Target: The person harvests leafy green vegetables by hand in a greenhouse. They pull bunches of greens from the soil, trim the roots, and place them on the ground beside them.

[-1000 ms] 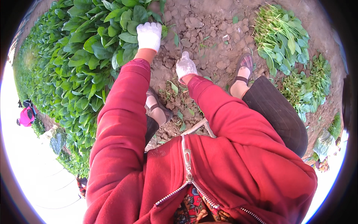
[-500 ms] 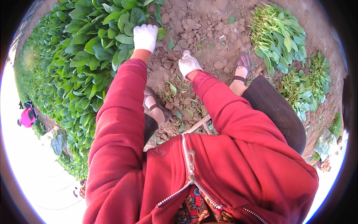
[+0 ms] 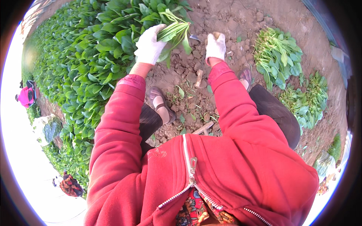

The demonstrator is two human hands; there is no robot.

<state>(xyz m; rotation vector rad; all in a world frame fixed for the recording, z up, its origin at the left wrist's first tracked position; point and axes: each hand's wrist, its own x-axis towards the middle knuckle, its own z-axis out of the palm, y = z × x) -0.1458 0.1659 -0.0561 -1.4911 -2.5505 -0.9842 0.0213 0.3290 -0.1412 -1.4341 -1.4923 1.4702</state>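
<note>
My left hand [image 3: 151, 45], in a white glove, is closed around a bunch of leafy greens [image 3: 175, 31]. Their pale stem ends point right, toward my other hand. Beside it stands the dense bed of growing greens [image 3: 86, 52]. My right hand [image 3: 216, 46], also gloved, is closed in a fist over bare soil, apart from the bunch. A thin metal blade [image 3: 195, 37] shows just left of that fist. It appears to belong to a cutting tool in my grip, but the handle is hidden by the glove.
Two piles of cut greens, a larger one [image 3: 278, 56] and a lower one [image 3: 307, 100], lie on the right. A wooden stick [image 3: 198, 78] and loose leaves lie on the cloddy soil between my feet. Part of a wooden frame [image 3: 203, 128] shows below me. Other people [image 3: 26, 96] are at far left.
My left hand has come away from the bed's edge and now holds a bunch of greens, turned sideways. My right hand has moved right and up, away from it, uncovering the stick.
</note>
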